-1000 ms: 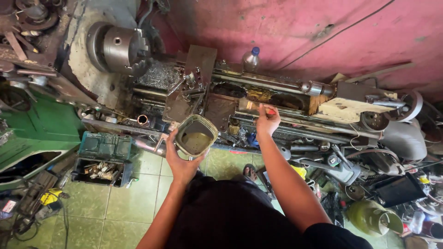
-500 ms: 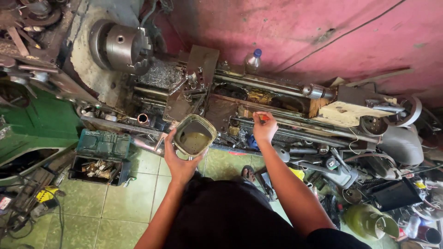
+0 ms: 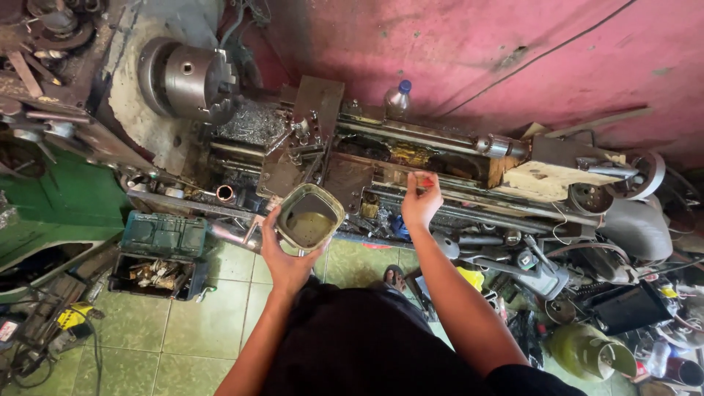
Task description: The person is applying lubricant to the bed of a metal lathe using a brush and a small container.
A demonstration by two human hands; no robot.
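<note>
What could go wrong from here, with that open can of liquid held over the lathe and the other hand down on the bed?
1. The left hand holds the open can of murky liquid by one side only; a tilt might spill it onto the lathe bed or the green floor tiles, making them slippery.
2. The right hand pinches a small red thing among the lathe's edged metal parts; a slip could scrape fingers.

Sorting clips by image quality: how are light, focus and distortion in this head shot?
Head view: even, soft daylight without hard shadows; the left hand, its tin of liquid and the right hand are sharp; mild glare on the lathe chuck; wide-lens bending at the edges.
</note>
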